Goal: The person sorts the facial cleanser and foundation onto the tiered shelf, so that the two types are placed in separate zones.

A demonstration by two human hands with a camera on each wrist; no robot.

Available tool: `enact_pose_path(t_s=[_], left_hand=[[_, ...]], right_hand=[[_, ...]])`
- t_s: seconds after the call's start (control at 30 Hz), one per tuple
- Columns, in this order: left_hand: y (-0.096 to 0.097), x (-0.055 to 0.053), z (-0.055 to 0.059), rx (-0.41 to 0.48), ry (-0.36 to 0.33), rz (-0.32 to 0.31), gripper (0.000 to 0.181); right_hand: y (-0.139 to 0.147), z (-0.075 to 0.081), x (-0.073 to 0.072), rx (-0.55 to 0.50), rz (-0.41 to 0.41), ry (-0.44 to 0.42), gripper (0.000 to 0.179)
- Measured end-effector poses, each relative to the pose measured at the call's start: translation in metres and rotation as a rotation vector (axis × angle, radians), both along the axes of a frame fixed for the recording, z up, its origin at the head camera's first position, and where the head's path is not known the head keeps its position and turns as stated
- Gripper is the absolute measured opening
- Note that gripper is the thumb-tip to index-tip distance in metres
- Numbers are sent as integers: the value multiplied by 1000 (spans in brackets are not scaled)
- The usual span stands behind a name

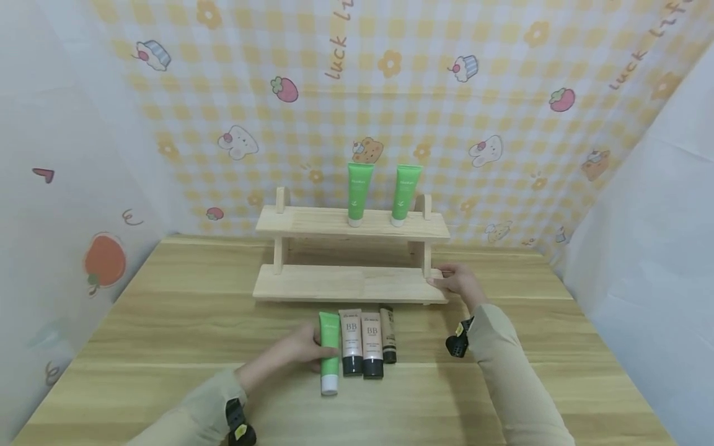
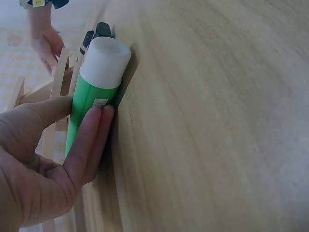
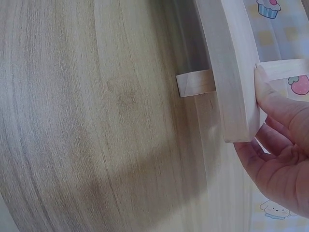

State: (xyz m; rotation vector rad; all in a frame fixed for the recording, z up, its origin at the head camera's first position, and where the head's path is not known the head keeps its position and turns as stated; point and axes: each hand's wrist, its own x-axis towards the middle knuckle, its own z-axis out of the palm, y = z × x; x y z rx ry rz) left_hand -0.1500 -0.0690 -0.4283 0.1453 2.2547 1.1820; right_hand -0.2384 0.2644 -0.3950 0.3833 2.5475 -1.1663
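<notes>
**Left Hand Pinched Green Tube, Right Hand Gripped Shelf**

And there it was: the left hand [image 1: 307, 345] had the green tube [image 1: 330, 334] in a narrow pinch, thumb on top and fingers along the side! Down in front of the wooden stand [image 1: 277, 254] it was, at the left end of the row, its white cap [image 1: 330, 384] pointing toward the person. Whether it touched the tabletop [image 1: 184, 297], you couldn't tell.

Just beside it, to the right, lay the first BB tube [image 1: 351, 334], then the second BB tube [image 1: 372, 337], then the slim tan tube [image 1: 388, 334], all with their black caps nearer the person.

Over on the right, the right hand [image 1: 460, 284] gripped the right end of the lower shelf [image 1: 334, 284], thumb against one face, fingers round by the end. And up on the upper shelf [image 1: 312, 221]? Two more, both upright on white caps: the left standing tube [image 1: 358, 192] and the right standing tube [image 1: 405, 192], a gap between them. Behind it all hung a yellow-checked backdrop [image 1: 435, 111]!
</notes>
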Motion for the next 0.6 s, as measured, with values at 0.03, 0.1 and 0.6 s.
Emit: enact_pose_path(t_s=[0.03, 0.1, 0.6], left_hand=[[-1, 0, -1, 5, -1, 1, 25], [-2, 2, -2, 27, 5, 7, 26], [-16, 9, 3, 90, 105, 81, 52]], right_hand=[[0, 0, 0, 2, 1, 6, 61], [0, -1, 1, 2, 0, 15, 60], [-1, -3, 3, -25, -23, 20, 60]])
